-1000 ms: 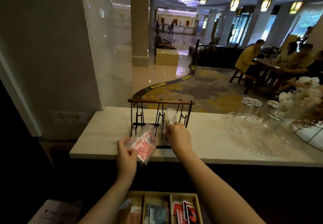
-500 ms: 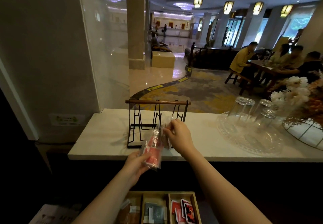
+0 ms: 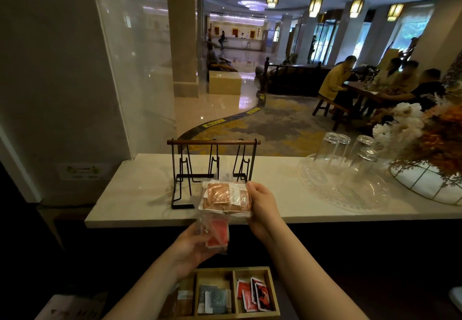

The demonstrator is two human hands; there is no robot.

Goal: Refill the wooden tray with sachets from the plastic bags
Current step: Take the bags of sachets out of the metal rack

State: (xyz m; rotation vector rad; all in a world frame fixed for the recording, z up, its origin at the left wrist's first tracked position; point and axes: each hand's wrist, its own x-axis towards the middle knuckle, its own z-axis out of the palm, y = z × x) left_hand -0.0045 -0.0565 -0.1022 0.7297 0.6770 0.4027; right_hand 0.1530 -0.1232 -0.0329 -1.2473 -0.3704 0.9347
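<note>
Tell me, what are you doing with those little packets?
A person is restocking a wooden tray of sachets. The right hand holds a clear bag of brownish sachets above the counter edge. The left hand holds a bag of red sachets just below it. Nothing from either bag is in the tray yet.

The left hand [image 3: 193,244] and its forearm cover the wooden tray's [image 3: 272,292] left compartment, the sachet print is illegible, and the seated people's faces are blurred
</note>
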